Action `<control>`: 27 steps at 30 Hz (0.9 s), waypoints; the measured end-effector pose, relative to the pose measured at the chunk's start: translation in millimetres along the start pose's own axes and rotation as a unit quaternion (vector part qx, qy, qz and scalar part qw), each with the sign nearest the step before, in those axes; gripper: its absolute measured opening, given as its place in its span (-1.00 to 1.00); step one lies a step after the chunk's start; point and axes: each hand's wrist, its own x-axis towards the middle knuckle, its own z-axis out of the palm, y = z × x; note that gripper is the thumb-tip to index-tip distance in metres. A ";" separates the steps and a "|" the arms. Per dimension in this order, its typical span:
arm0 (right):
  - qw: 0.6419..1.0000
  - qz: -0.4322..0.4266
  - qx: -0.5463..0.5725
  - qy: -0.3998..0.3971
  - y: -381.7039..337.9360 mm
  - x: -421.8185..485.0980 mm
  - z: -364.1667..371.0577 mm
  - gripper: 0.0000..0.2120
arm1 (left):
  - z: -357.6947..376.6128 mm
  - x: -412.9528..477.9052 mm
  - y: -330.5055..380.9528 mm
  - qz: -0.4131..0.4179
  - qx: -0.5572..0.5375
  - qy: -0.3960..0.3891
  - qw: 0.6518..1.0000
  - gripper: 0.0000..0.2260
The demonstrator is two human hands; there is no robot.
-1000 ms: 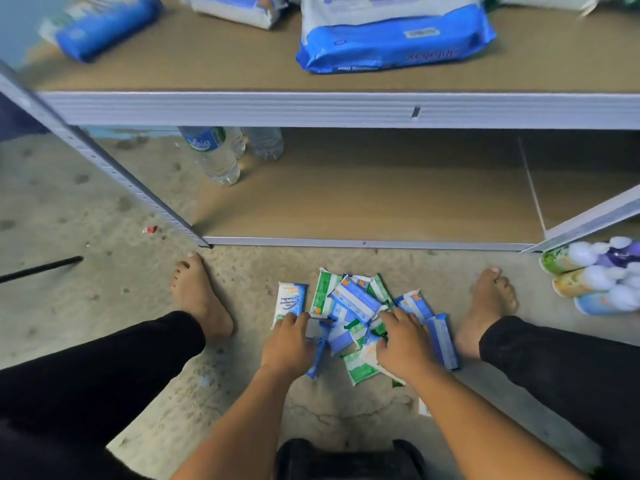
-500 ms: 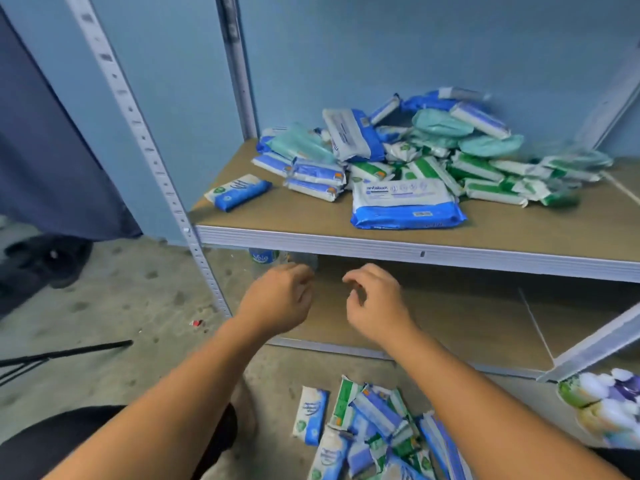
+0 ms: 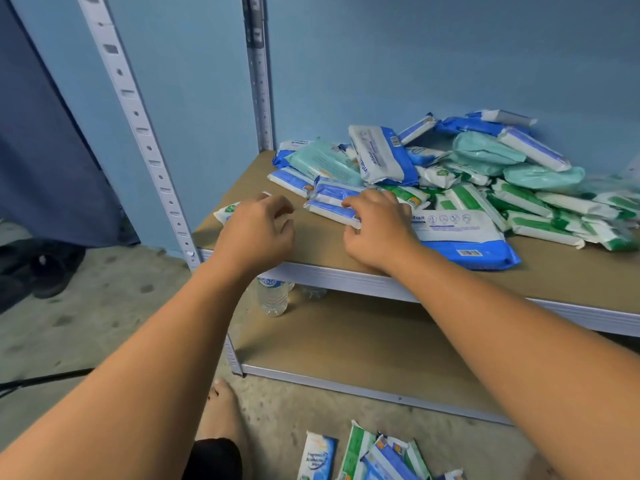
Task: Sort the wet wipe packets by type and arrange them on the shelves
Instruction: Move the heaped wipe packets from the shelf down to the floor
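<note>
Blue wall [image 3: 415, 57] behind, metal rack in front, brown middle shelf [image 3: 571, 275] within reach. A mixed pile [image 3: 485, 174] of wet wipe packets sits on it, blue, green and teal all jumbled, mostly toward the back and right. More loose packets [image 3: 363, 455] lie on the floor [image 3: 104, 323] near my foot.

Step, as I judge it: early sorting, pulling one type out of the heap. Nothing looks grouped yet.

Right grip [image 3: 379, 233] is on the near end of a blue-and-white packet [image 3: 329, 211] at the pile's front edge. Fingers are curled over the top with the thumb at the front side, so it holds that packet. Left grip [image 3: 258, 233] is curled over a small packet [image 3: 227, 210] lying alone at the shelf's left. Can't tell if it holds it or only hovers.

Next move probably calls for drawing the blue-and-white packet out leftward and low, without dragging the packet overlapping it from behind. A large blue pack [image 3: 464, 237] lies just beside the right grip.

Room: open board shows between the two grips and along the front right. The shelf lip is right under both wrists, and the front post [image 3: 138, 133] is near on the left. The lower shelf [image 3: 363, 341] shows wide open board, with a water bottle [image 3: 273, 296] at its back left.
</note>
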 end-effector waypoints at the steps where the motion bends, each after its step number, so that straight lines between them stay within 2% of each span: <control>1: 1.000 -0.001 -0.019 -0.009 3.0 8.5 2.6 -0.49 | 1.4 5.5 -2.4 -0.017 0.002 0.002 1.000 -0.75; 5: 0.994 0.022 -0.080 -0.071 10.1 39.4 11.1 -0.33 | 4.3 20.7 -13.4 -0.109 0.137 -0.030 0.984 -0.56; 7: 0.992 0.032 -0.092 -0.077 9.6 50.2 14.8 -0.31 | 4.4 24.8 -17.7 -0.151 0.182 -0.052 0.970 -0.51; 14: 0.991 0.076 -0.084 -0.073 1.3 57.7 18.9 -0.47 | 6.9 32.4 -23.7 -0.181 0.174 -0.031 0.967 -0.58; 19: 0.992 0.083 -0.052 -0.078 -4.4 51.0 13.6 -0.43 | 4.6 35.1 -21.3 -0.215 0.196 -0.077 0.954 -0.55; 23: 0.989 0.076 -0.056 -0.113 -5.8 47.6 1.8 -0.44 | -1.3 33.6 -16.5 -0.223 0.187 -0.112 0.950 -0.56; 27: 0.984 0.099 -0.023 -0.145 -4.5 46.9 -8.8 -0.48 | -0.3 29.1 -9.4 -0.206 0.154 -0.095 0.962 -0.54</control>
